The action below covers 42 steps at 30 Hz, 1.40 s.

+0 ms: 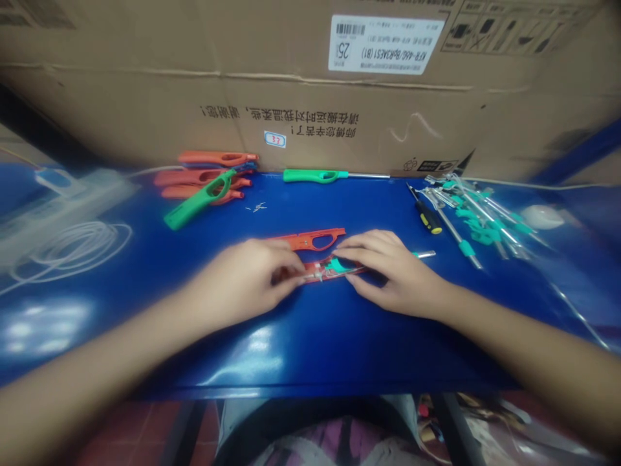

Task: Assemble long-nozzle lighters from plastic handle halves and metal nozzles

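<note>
On the blue table before me lies an opened lighter, an orange-red shell half [330,274] with a turquoise trigger [336,264] and small inner parts in it. My left hand [255,275] pinches around its left end. From the other side, the fingers of my right hand [395,268] grip the shell near the trigger, covering part of it. A metal tube [427,254] sticks out beyond my right hand. Just behind, an orange shell half [305,241] with a trigger loop lies close to my left fingers, partly hidden by them.
At back left are stacked orange shells [194,176] and a green one [198,202]. A green lighter [310,175] lies by the cardboard box [169,129]. To the right are a screwdriver [427,217] and several metal tubes with turquoise parts [485,223]. A white cable [82,249] coils left.
</note>
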Motion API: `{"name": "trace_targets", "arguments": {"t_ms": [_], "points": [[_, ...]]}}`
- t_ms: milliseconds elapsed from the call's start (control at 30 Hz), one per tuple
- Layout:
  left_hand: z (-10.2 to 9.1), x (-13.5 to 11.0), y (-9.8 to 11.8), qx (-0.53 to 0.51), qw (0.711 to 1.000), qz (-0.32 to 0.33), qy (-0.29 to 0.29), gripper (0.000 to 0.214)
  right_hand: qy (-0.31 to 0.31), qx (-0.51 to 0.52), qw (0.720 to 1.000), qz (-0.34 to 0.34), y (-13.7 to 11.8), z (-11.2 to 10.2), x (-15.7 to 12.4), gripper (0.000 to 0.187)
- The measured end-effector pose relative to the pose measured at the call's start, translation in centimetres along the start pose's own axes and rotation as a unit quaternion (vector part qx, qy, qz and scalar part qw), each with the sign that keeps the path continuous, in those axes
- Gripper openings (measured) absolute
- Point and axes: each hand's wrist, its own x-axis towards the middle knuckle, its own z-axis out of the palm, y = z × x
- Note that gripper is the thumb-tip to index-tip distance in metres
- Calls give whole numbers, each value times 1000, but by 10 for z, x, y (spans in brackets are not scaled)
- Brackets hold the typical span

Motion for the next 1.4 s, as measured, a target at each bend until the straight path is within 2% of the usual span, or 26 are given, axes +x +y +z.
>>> {"name": "trace_targets", "arguments": {"t_ms": [100, 500, 867, 1167, 1400], "points": [[2, 0, -2, -7, 1000, -12, -12, 12, -17, -7, 1000, -6, 1, 1, 0, 37], [3, 2, -5, -63, 998, -10, -1, 15, -57, -59, 994, -68, 0, 1, -1, 44], [7, 3, -6, -42, 999, -5, 14, 14, -63, -46, 995, -56, -1, 2, 0, 41], [10, 2, -3, -69, 997, 5, 37, 15, -64, -40, 996, -43, -2, 2, -1, 44], [6, 4, -5, -98, 994, -30, 37, 14, -65, -45, 996, -42, -2, 2, -1, 44]]}}
